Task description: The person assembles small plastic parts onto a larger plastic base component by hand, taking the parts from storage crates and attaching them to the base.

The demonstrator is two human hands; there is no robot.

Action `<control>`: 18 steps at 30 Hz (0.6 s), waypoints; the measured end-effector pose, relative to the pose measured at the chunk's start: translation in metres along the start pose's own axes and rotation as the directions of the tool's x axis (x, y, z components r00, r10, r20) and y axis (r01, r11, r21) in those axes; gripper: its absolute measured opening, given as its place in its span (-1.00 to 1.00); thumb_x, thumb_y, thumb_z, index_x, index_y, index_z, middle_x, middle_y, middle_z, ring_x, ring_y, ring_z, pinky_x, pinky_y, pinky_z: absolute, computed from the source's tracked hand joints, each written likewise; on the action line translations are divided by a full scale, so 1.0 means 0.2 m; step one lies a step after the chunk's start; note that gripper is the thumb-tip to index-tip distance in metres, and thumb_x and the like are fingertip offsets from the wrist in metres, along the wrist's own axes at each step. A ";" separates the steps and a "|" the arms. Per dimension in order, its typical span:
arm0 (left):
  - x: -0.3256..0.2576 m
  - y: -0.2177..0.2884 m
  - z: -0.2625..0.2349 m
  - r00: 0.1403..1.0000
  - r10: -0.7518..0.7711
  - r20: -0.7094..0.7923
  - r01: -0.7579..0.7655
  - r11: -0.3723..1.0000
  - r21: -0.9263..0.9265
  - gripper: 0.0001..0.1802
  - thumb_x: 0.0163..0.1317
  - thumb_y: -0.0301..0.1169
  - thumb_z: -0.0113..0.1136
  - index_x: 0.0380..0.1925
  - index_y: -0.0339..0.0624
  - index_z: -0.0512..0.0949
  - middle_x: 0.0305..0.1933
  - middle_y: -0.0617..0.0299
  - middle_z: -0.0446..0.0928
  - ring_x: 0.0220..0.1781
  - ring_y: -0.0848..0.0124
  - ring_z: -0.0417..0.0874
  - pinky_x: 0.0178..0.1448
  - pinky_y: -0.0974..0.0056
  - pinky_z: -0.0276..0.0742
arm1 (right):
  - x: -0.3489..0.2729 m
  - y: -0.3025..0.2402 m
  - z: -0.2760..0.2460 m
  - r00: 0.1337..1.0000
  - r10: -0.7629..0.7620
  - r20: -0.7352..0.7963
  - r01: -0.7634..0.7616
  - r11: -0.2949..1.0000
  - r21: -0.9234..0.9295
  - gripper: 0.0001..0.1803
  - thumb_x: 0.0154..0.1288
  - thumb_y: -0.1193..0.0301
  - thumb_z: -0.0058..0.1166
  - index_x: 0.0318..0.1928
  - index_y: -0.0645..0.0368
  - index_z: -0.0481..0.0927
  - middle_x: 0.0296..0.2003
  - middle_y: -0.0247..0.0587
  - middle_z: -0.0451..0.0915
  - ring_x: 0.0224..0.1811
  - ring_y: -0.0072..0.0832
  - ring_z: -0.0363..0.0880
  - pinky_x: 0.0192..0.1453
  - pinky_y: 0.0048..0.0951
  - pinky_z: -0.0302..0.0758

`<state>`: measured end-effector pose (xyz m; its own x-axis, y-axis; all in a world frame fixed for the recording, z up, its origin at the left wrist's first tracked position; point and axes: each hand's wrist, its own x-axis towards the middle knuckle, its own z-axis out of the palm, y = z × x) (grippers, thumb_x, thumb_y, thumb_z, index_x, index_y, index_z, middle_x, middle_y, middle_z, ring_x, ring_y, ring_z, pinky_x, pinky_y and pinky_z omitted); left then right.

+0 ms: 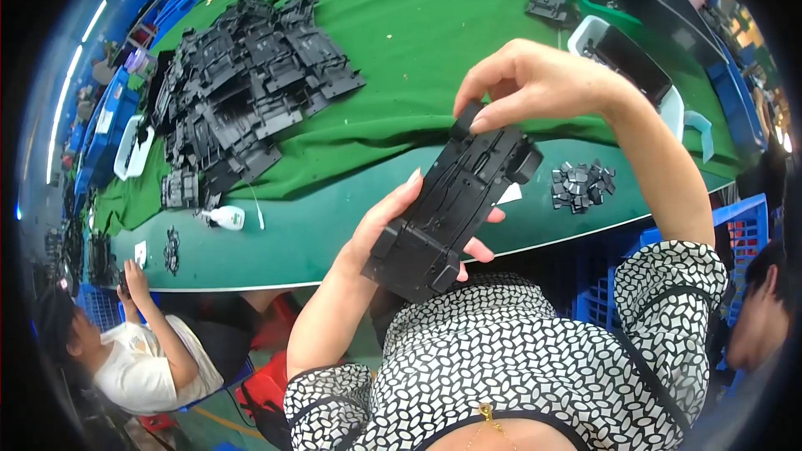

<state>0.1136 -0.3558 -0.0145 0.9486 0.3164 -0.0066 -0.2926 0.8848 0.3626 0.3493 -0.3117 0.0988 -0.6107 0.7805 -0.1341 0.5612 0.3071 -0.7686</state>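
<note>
A black toy car chassis (455, 209) sits mid-frame, tilted, cradled from below by the left hand (393, 221) with fingers curled around it. The right hand (535, 83) pinches its upper wheel. A heap of black plastic parts (242, 83) lies upper left.

Open green counter (418, 25) lies between the big heap of black parts (242, 83) and the white tray (668, 104).
</note>
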 end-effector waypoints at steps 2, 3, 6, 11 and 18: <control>0.00 0.01 0.00 1.000 0.000 0.009 0.000 0.998 -0.062 -0.23 0.42 0.12 -0.43 0.36 -0.31 0.04 0.24 -0.35 0.27 -0.01 -0.16 0.58 -0.17 0.01 0.69 | 0.01 0.01 -0.02 1.000 0.026 0.001 -0.026 1.000 0.011 -0.74 0.15 0.39 0.25 -0.17 0.26 0.64 -0.54 -0.42 0.54 -0.50 -0.76 0.42 -0.45 -0.64 0.33; 0.00 0.01 0.01 1.000 0.001 0.023 0.000 0.998 -0.066 -0.23 0.42 0.13 -0.43 0.36 -0.31 0.04 0.24 -0.34 0.27 -0.01 -0.16 0.57 -0.17 0.00 0.69 | 0.00 0.00 -0.02 0.999 0.048 -0.004 -0.047 0.998 0.049 -0.74 0.14 0.41 0.25 -0.17 0.28 0.64 -0.53 -0.43 0.54 -0.48 -0.76 0.42 -0.43 -0.66 0.33; 0.01 0.03 0.01 0.998 0.031 0.059 -0.025 0.995 -0.092 -0.22 0.42 0.14 -0.46 0.35 -0.31 0.06 0.24 -0.33 0.28 0.00 -0.17 0.58 -0.19 -0.02 0.68 | 0.01 0.00 -0.02 0.998 0.023 -0.051 -0.019 0.996 0.086 -0.76 0.12 0.45 0.27 -0.19 0.27 0.62 -0.49 -0.47 0.54 -0.44 -0.78 0.43 -0.38 -0.69 0.34; 0.02 0.05 0.01 0.999 0.043 0.034 -0.038 0.991 -0.126 -0.22 0.40 0.16 -0.42 0.35 -0.27 0.09 0.22 -0.38 0.27 -0.08 -0.16 0.60 -0.21 -0.05 0.67 | -0.02 0.01 -0.04 0.993 -0.003 -0.121 0.027 0.979 0.202 -0.77 0.18 0.41 0.24 -0.18 0.27 0.62 -0.50 -0.52 0.49 -0.45 -0.80 0.34 -0.39 -0.67 0.30; -0.03 0.11 0.04 0.987 0.159 0.003 -0.147 0.907 0.395 -0.27 0.38 0.04 -0.16 0.30 -0.35 0.15 0.18 -0.15 0.37 -0.08 0.13 0.63 -0.09 0.16 0.64 | -0.04 0.01 -0.03 0.979 -0.070 -0.193 0.129 0.941 0.312 -0.66 0.28 0.34 0.17 0.01 0.23 0.57 -0.30 -0.43 0.61 -0.30 -0.77 0.47 -0.21 -0.69 0.41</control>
<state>0.1016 -0.3407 0.0014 0.8905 0.4517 0.0542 -0.3574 0.6208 0.6977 0.3587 -0.3152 0.1024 -0.5289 0.8476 0.0432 0.2755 0.2196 -0.9359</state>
